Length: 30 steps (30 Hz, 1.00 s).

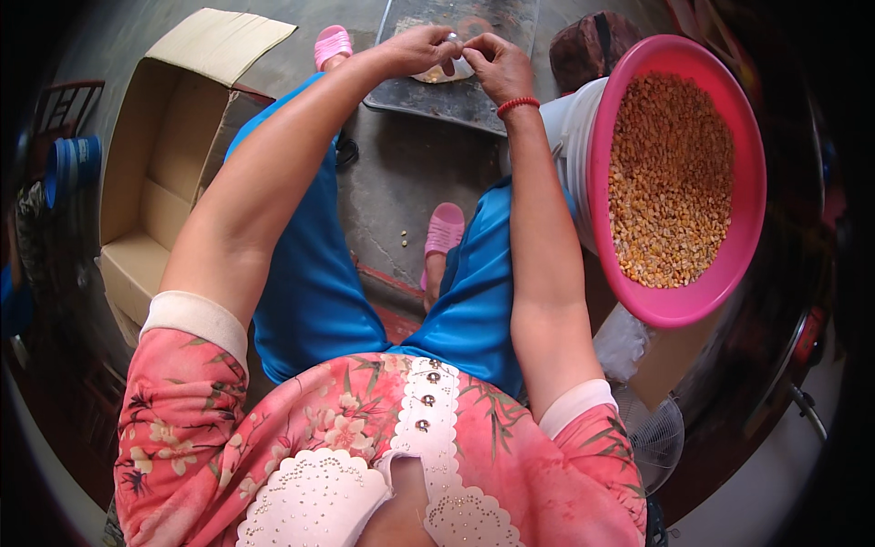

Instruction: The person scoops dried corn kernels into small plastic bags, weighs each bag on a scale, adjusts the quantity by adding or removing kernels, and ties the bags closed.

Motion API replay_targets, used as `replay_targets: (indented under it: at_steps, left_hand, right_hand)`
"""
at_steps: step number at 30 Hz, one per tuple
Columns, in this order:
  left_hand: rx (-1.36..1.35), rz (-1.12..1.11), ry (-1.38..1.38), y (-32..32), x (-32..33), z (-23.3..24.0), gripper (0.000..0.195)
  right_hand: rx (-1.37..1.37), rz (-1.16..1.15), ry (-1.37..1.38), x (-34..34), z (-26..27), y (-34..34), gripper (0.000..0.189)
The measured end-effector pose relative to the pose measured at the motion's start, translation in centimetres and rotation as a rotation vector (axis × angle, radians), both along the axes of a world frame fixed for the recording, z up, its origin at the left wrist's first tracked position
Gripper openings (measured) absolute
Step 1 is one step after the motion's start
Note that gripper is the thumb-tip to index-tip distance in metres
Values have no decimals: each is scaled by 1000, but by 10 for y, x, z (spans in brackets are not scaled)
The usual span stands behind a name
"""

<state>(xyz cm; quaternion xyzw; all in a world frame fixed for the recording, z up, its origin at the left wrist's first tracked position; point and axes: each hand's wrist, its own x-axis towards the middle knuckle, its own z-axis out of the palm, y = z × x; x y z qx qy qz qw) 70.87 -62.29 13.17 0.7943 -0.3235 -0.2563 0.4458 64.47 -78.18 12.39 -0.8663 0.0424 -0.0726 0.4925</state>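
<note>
Both hands meet over a low dark table (478,109) at the top of the view. A small clear plastic bag (444,74) rests there, with some pale yellow pieces inside. My left hand (425,52) grips the gathered upper part of the bag, and a shiny bit shows above its fingers. Thumb and forefinger of my right hand (504,68) pinch at the same spot from the other side. The fingers partly hide what they hold. A red beaded bracelet (517,105) circles my right wrist.
On the right, a pink basin (748,225) of dried corn kernels (670,184) sits tilted in view by white buckets (581,157). An open cardboard box (160,147) stands left. Behind the basin lies a dark brown bag (581,51). A few kernels (404,238) dot the floor.
</note>
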Motion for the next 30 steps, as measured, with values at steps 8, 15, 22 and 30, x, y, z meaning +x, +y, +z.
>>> replay_targets:
  at_steps: [8,15,22,30]
  left_hand:
    - [9,-126,101,0,5,-3,30]
    - [30,-80,112,-1,3,1,32]
    - [81,143,64,-5,3,7,26]
    - [-100,273,475,4,10,12,23]
  right_hand:
    - [47,16,-58,2,-7,1,14]
    - [-110,-10,-40,1,1,0,10]
    - [-82,-79,-22,5,-2,4,14]
    - [134,21,-9,4,3,3,12]
